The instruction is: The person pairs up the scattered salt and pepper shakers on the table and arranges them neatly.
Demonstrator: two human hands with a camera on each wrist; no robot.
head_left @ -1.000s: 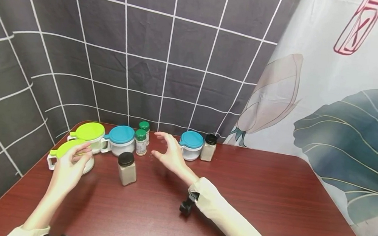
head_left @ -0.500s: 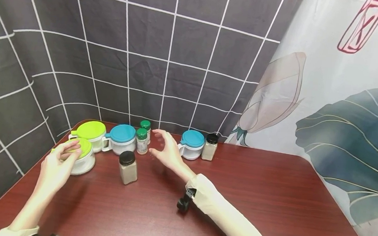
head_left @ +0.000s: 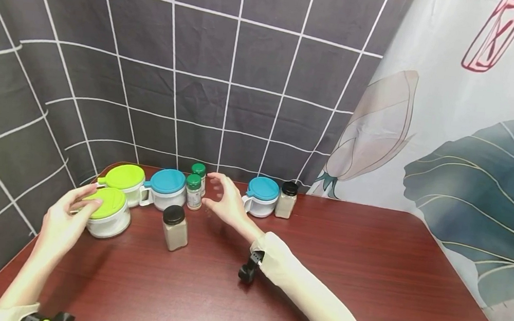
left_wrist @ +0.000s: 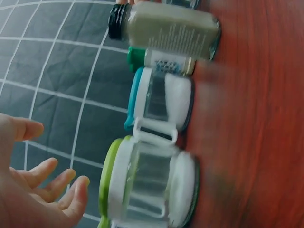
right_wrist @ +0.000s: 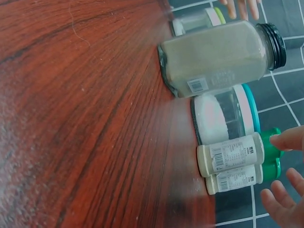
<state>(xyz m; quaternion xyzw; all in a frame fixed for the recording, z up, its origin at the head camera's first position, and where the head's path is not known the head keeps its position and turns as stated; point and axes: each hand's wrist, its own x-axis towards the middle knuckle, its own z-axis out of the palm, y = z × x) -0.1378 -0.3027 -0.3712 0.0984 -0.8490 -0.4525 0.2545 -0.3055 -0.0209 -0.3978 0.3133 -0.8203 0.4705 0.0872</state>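
My left hand [head_left: 63, 214] is over the left side of the front green-lidded seasoning jar [head_left: 109, 221], fingers loosely bent. In the left wrist view, a gap shows between those fingers [left_wrist: 69, 190] and the green lid [left_wrist: 111, 175]. My right hand [head_left: 229, 204] is spread beside two green-capped shaker bottles [head_left: 194, 196], holding nothing. Its thumb [right_wrist: 287, 139] overlaps the nearer green cap [right_wrist: 270, 144] in the right wrist view. In front of the row stands a black-lidded square jar [head_left: 175, 232] of beige powder, upright on the table.
Behind are another green-lidded jar [head_left: 127, 181] and a blue-lidded jar [head_left: 167, 188]. Right of my right hand stand a second blue-lidded jar [head_left: 262, 197] and another black-lidded jar [head_left: 286, 200]. Grey gridded cloth [head_left: 198, 98] hangs along the back of the brown table [head_left: 344, 272].
My left hand has moved left across the front green lid, uncovering most of it. My right hand has edged left, closer to the shaker bottles. The jars stay put.
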